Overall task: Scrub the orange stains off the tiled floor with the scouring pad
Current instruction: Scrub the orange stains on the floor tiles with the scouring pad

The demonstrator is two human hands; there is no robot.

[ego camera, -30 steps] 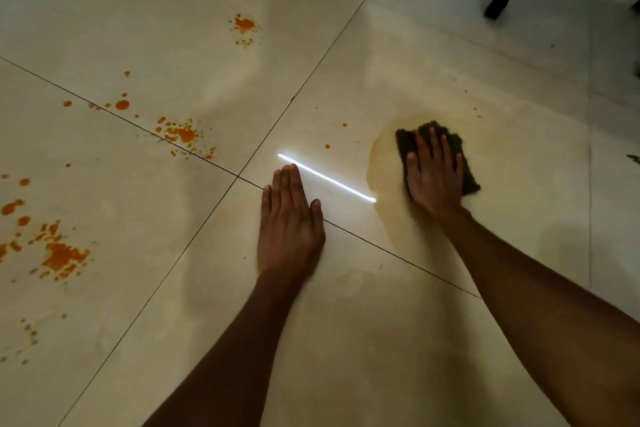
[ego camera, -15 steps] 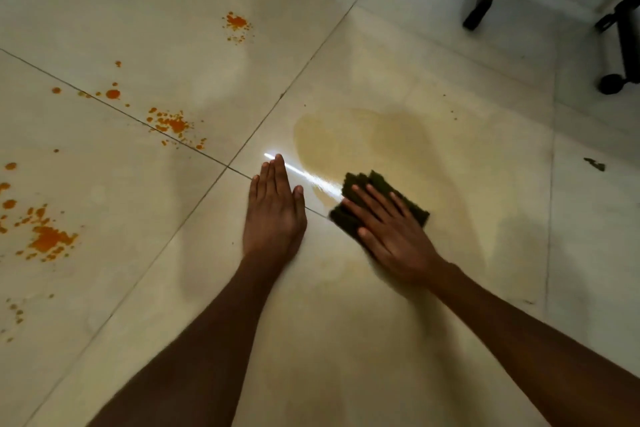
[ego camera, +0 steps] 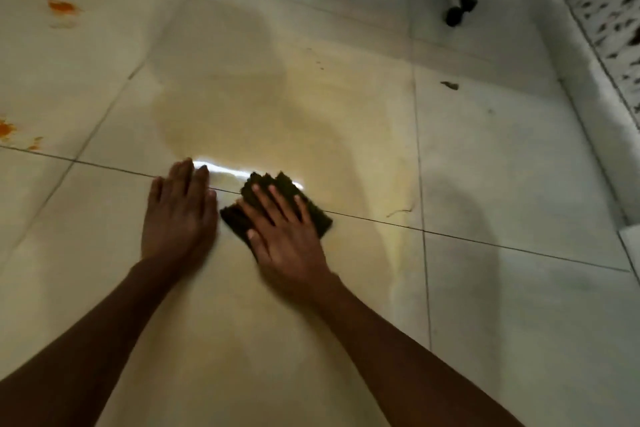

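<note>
A dark green scouring pad [ego camera: 320,218] lies on the pale tiled floor [ego camera: 502,166], across a grout line. My right hand [ego camera: 284,236] presses flat on the pad with straight, spread fingers. My left hand [ego camera: 178,215] rests flat on the floor just left of the pad, fingers straight and together. A wide yellowish wet smear [ego camera: 270,121] covers the tile beyond both hands. Orange stains show at the far left: one patch [ego camera: 62,7] at the top and another [ego camera: 7,130] at the left edge.
Black chair legs with castors [ego camera: 455,12] stand at the top. A raised white ledge [ego camera: 571,80] and a speckled surface run along the right side. A small dark scrap [ego camera: 449,85] lies on the floor right of the smear.
My right hand swept the pad from the far right of the tile back towards my left hand. The view has swung right, so most orange stains have left the frame.
</note>
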